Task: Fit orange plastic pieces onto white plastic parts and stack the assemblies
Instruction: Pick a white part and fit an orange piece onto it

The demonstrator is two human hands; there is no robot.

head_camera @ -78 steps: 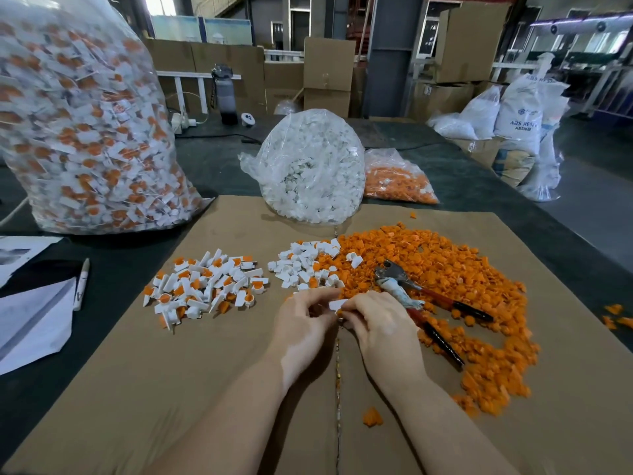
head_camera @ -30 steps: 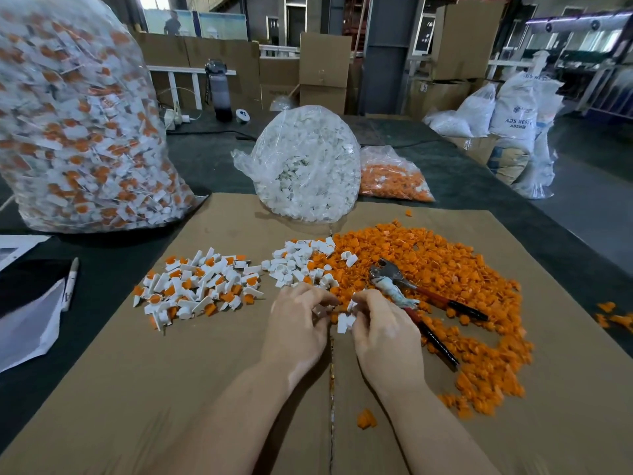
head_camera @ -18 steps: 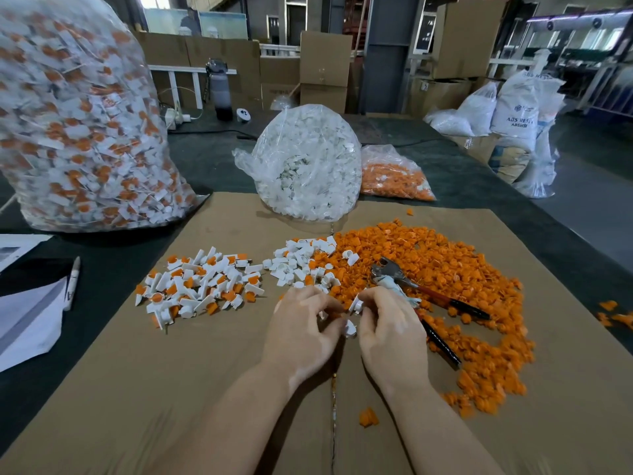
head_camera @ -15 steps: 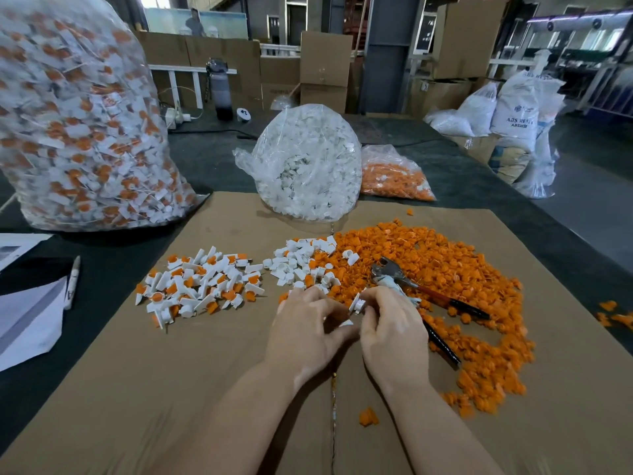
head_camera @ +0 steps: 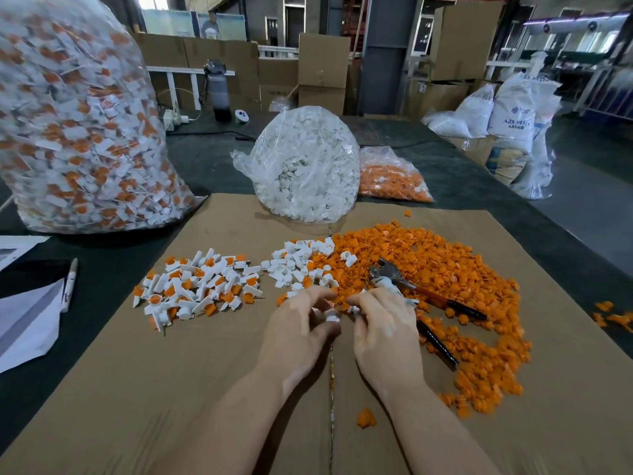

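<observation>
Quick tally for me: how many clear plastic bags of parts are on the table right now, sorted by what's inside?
Bag of assembled white-and-orange pieces: 1
Bag of white parts: 1
Bag of orange pieces: 1
Total: 3 bags

Cardboard sheet on dark table

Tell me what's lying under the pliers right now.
The pliers lie on the loose orange pieces, on the cardboard sheet. A white item sits under the head. The right hand covers the spot beside it; what is there cannot be seen.
</observation>
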